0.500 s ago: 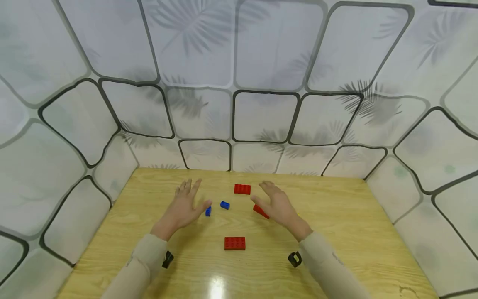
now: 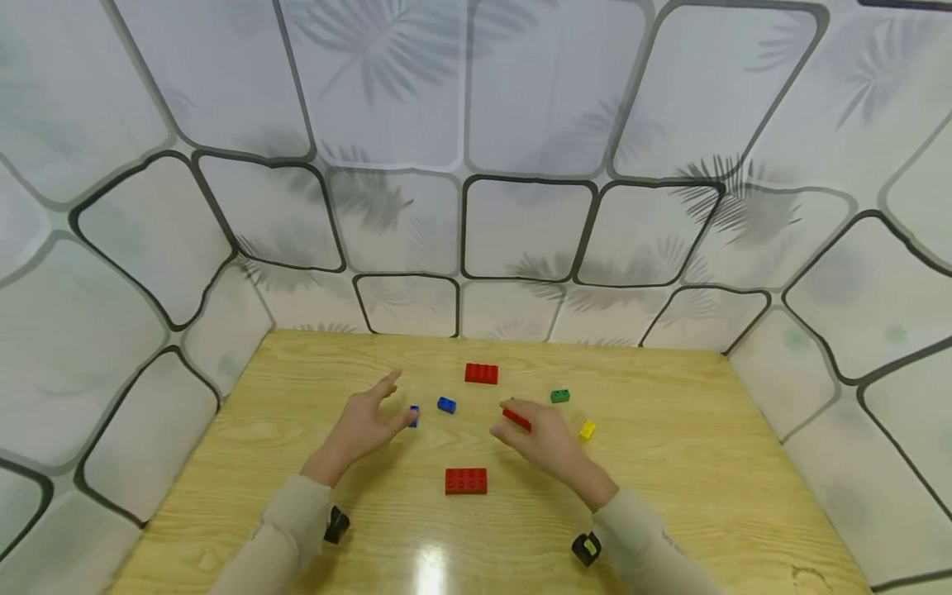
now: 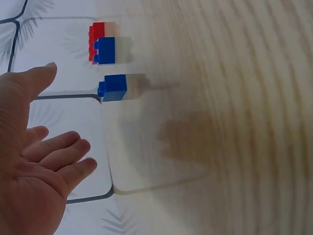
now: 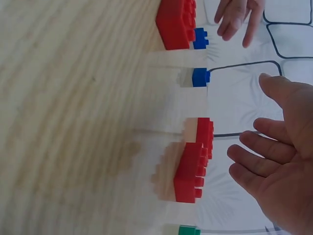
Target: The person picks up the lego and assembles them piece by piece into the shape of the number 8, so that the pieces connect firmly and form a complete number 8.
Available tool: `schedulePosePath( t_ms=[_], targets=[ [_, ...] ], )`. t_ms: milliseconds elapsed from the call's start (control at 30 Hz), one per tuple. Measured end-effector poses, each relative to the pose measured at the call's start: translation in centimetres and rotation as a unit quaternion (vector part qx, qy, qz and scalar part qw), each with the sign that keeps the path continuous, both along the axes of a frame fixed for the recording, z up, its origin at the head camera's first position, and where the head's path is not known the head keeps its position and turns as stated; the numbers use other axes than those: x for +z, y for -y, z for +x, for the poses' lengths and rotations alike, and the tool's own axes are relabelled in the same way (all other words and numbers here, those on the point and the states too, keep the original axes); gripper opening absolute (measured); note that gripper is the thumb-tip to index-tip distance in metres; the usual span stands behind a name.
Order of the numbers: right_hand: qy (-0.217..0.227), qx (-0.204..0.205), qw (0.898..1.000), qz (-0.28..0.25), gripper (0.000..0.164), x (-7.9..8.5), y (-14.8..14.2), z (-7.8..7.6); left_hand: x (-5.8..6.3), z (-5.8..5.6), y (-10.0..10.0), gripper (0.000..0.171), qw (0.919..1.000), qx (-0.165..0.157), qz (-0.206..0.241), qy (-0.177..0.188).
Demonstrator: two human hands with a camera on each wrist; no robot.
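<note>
My left hand [image 2: 359, 428] hovers beside a small blue brick [image 2: 413, 416], thumb and fingers spread apart with nothing between them. A second small blue brick [image 2: 446, 405] lies a little to its right; both also show past the thumb in the left wrist view. Over a slanted long red brick [image 2: 516, 420] is my right hand [image 2: 552, 440], its fingers reaching across part of that brick in the head view. The right wrist view has this hand raised clear of the red brick [image 4: 188, 172], fingers loosely bent and holding nothing.
Another red brick [image 2: 481, 373] lies toward the back, and a wide red brick [image 2: 466, 481] sits nearer the front, between the forearms. Right of the right hand are a green brick [image 2: 560, 396] and a yellow brick [image 2: 587, 430]. A patterned cloth wall [image 2: 528, 231] borders the wooden table.
My right hand has shifted slightly toward me and turned, uncovering the green and yellow bricks. The left hand has rolled so its fingers overlap in the head view. The bricks stay put.
</note>
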State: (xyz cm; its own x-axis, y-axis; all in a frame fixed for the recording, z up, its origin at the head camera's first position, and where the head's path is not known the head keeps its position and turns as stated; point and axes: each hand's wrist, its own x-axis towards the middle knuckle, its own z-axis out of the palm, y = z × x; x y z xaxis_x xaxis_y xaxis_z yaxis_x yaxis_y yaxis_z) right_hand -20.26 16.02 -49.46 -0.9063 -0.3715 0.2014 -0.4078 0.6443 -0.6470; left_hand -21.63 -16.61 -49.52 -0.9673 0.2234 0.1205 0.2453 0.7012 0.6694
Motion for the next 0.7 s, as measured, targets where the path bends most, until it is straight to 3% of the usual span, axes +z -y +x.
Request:
schedulePosePath(
  t_ms=[300,700],
  targets=[
    [0.041,0.041,0.997,-0.050,0.048,-1.3,0.0,1.4,-1.5,0.2,-0.2,0.063,0.9940,0.038,0.099,0.028],
    [0.109,0.088,0.989,-0.038,0.037,-2.7,0.6,2.5,-2.8,-0.6,0.3,0.058,0.9901,0.026,0.125,0.059]
  ],
)
